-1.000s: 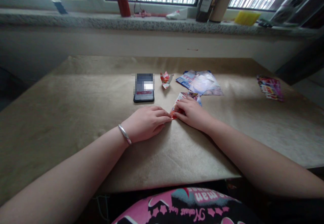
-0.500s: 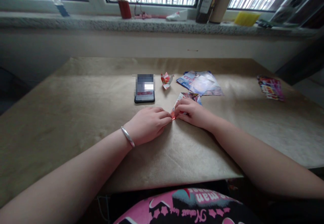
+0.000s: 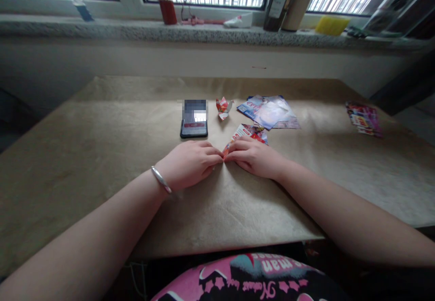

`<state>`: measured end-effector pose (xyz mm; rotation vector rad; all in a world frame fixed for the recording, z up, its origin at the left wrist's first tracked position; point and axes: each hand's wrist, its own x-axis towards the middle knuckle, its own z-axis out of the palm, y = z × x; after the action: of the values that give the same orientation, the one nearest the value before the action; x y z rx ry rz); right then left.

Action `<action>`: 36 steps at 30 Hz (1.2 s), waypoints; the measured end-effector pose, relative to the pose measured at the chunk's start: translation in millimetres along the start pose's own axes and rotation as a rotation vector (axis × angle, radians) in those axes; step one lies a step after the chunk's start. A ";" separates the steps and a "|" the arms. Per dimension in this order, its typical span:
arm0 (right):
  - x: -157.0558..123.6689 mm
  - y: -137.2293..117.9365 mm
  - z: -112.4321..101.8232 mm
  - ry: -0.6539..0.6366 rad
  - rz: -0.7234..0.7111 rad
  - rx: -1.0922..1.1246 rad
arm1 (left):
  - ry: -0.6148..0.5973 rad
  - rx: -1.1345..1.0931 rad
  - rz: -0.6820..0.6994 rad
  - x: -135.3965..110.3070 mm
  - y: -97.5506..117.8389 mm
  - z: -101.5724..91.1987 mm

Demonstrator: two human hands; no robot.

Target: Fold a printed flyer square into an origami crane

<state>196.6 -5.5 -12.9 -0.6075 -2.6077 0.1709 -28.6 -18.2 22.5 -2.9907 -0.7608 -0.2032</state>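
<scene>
A folded piece of printed paper (image 3: 242, 132), white and red with a dark picture, lies on the table under my right hand. My left hand (image 3: 192, 162) pinches its near left corner between thumb and fingers. Right beside it, my right hand (image 3: 253, 156) presses and grips the same corner, covering much of the sheet. The fingertips of both hands almost meet there. Beyond the hands stands a small red and white folded paper shape (image 3: 224, 108) with pointed tips. A phone (image 3: 194, 128) lies to its left, its screen partly blurred out.
Several glossy printed sheets (image 3: 268, 110) lie behind the folded paper. A stack of colourful cards (image 3: 364, 118) rests at the table's right. The table (image 3: 84, 156) meets the wall below a stone windowsill (image 3: 136, 31), which holds a red container (image 3: 167, 12) and a yellow block (image 3: 332, 25).
Both hands have shifted slightly left, and the paper's pinched corner has come left with them. More of the paper's red and white print shows above my right hand.
</scene>
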 end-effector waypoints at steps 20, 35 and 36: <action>-1.3 -3.7 -9.7 -0.114 0.006 -0.306 | 0.007 0.020 -0.014 2.4 0.7 1.3; -5.5 1.7 -13.9 -0.109 -0.002 -0.233 | 0.022 0.049 0.028 2.9 -6.7 6.8; -4.9 1.7 -11.4 -0.100 -0.002 -0.233 | 0.022 0.057 0.029 2.8 -7.8 6.1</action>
<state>206.4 -6.0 -5.2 -0.6912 -2.7474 -0.1082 -29.2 -9.5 17.0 -2.9387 -0.7086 -0.2091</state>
